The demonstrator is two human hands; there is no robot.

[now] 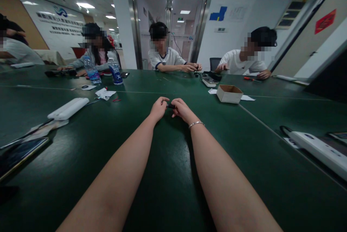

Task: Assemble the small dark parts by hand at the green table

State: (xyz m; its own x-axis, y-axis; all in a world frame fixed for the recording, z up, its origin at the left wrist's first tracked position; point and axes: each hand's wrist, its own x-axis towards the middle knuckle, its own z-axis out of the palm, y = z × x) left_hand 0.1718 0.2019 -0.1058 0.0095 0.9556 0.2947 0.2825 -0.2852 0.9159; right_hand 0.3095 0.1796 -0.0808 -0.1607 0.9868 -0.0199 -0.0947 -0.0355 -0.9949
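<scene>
Both my arms reach forward over the dark green table (168, 174). Between my hands is a small black object (170, 106), too small to name exactly. My right hand (183, 109), with a silver bracelet (196, 124) at the wrist, is closed around its right part. My left hand (159, 109) has its fingertips pressed at the object's left end, the index finger stretched across above it. The fingers partly hide the object, which is held close to the tabletop.
A small open cardboard box (229, 94) stands ahead to the right. White power strips lie left (69, 108) and right (320, 149). Two water bottles (92, 71) (115, 71) stand at the far left. A phone (21, 156) lies near left. Several people sit across the table.
</scene>
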